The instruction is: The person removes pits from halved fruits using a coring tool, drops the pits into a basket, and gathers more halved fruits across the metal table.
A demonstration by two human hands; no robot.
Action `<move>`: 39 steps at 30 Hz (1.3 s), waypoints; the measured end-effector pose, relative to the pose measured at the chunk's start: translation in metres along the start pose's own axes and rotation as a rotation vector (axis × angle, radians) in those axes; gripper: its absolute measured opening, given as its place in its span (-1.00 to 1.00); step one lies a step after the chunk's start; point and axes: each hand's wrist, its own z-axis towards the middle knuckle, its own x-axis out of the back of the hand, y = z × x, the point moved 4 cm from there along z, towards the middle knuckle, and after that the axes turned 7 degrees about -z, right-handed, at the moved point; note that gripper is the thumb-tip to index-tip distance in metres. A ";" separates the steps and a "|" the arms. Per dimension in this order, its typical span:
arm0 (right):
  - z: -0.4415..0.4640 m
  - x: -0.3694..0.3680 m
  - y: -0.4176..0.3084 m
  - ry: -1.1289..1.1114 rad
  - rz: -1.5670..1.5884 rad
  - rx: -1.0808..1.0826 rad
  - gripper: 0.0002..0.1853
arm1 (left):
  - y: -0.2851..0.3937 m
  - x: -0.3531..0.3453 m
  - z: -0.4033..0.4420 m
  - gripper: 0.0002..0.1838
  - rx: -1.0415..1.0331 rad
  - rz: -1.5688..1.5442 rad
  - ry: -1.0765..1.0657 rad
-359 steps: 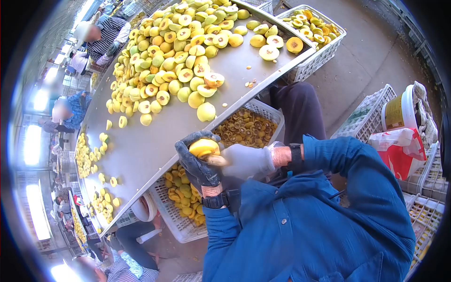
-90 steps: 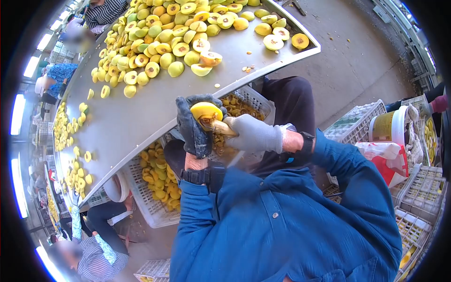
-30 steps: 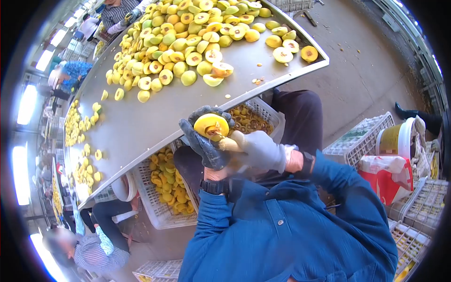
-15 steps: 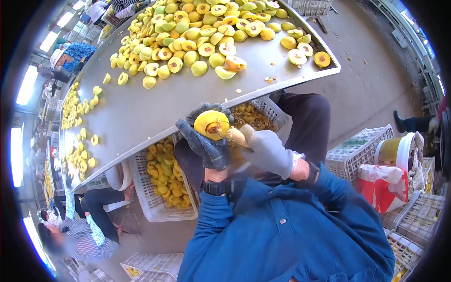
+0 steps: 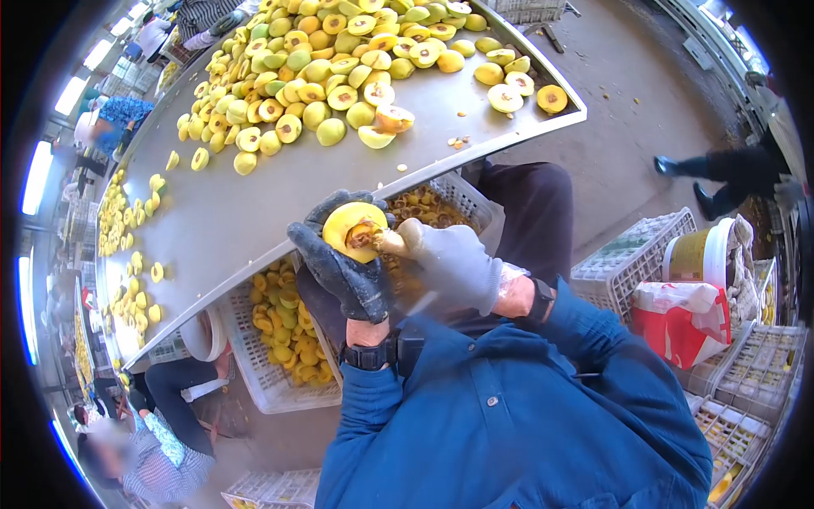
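My left hand (image 5: 346, 276), in a dark glove, cups a yellow peach half (image 5: 343, 222) with its cut face toward my right side. The brown, ragged hollow at its centre is showing. My right hand (image 5: 458, 265), in a grey glove, is closed around a small tool with a pale wooden-looking handle (image 5: 393, 243). The tool's tip is at the hollow and is hidden there, so its exact kind cannot be made out. Both hands are above my lap, beside the edge of the metal table (image 5: 229, 212).
Peach halves (image 5: 331, 131) are heaped on the table. Below it stand a crate of brown pits and scraps (image 5: 487, 212) and a crate of peach halves (image 5: 254, 373). At right are a stacked crate (image 5: 623, 276), a bucket (image 5: 716, 254) and a red-and-white bag (image 5: 682, 318). Other people sit at left; one walks at right.
The view has shifted, so the table and hands appear farther left. The peach half and tool remain together at the hollow. A walking person's legs have come further into view at right.
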 end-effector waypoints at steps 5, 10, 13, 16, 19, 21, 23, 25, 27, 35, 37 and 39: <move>-0.001 0.002 0.002 -0.063 0.021 0.026 -0.70 | 0.008 0.001 -0.020 -0.33 -0.140 0.559 0.074; -0.002 -0.002 0.006 -0.135 0.137 -0.032 -0.70 | 0.012 -0.020 -0.006 -0.32 -0.128 0.406 0.010; -0.005 -0.007 0.001 -0.153 0.441 -0.013 -0.78 | 0.010 -0.021 -0.002 -0.27 -0.106 0.309 0.031; -0.007 -0.001 -0.006 -0.330 0.855 -0.170 -0.82 | 0.010 -0.024 0.003 -0.26 -0.027 0.263 -0.003; -0.015 0.005 -0.011 -0.539 1.184 -0.382 -0.81 | 0.007 -0.023 0.007 -0.26 0.029 0.097 -0.077; -0.020 0.007 -0.016 -0.621 1.315 -0.471 -0.81 | 0.007 -0.022 0.006 -0.24 0.080 0.029 -0.111; -0.021 0.009 -0.018 -0.610 1.295 -0.455 -0.81 | 0.007 -0.025 0.005 -0.20 0.102 0.043 -0.112; -0.019 0.013 -0.014 -0.511 1.088 -0.361 -0.81 | 0.009 -0.028 0.006 -0.25 0.077 0.178 -0.179; -0.014 0.017 -0.008 -0.343 0.693 -0.190 -0.77 | 0.011 -0.028 0.006 -0.26 0.068 0.292 -0.217; -0.018 -0.009 -0.012 -0.535 1.144 -0.285 -0.78 | 0.003 -0.030 0.005 -0.25 0.132 -0.012 -0.155; -0.015 -0.008 -0.009 -0.266 0.891 -0.119 -0.77 | 0.000 -0.028 0.006 -0.25 0.144 -0.053 -0.160; -0.018 0.003 -0.006 -0.120 0.573 -0.050 -0.73 | -0.010 -0.024 0.005 -0.26 0.177 -0.065 -0.172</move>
